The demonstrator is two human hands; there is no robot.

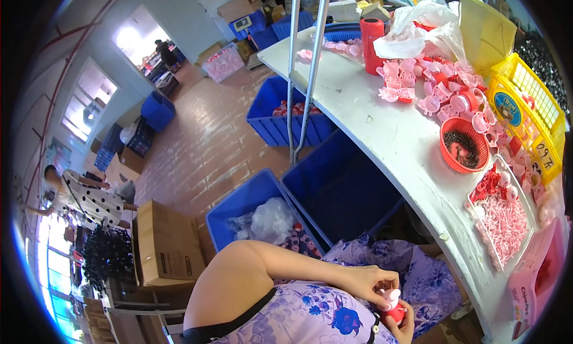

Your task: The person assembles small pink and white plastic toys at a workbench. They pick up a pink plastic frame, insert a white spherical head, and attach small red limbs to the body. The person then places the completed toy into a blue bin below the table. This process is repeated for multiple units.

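Over the lap: a small toy (391, 303) with a pink top and a red base, held between both hands, low in the view and right of centre.
Left hand: the left hand (376, 282) comes across from the left, thumb and fingers bent nearly together on the pink top.
Right hand: the right hand (407, 327) has its fingers curled about the red base, only partly open; its palm is hidden.
Flowered cloth: purple clothing (412, 278) with blue blooms lies beneath and beside the hands.
White table: the table (364, 126) curves along the right. On its nearer part sits a clear tray of pink pieces (504, 227), with red bits at its upper end.
Red basket: a round basket (458, 166) of dark, thin bits stands just beyond the tray.
Pink parts: a heap of moulded parts (399, 80) spreads beyond it, between a yellow basket (548, 135) and a red cylinder (371, 45).
Blue bins: left of the table, the nearest bin (219, 218) holds crumpled clear plastic; a farther bin (277, 129) holds red pieces.
Carton: a brown box (173, 242) stands at left.
Room beyond: a person in spotted clothing (95, 198) at far left; another, in dark clothing (165, 54), by the bright doorway.
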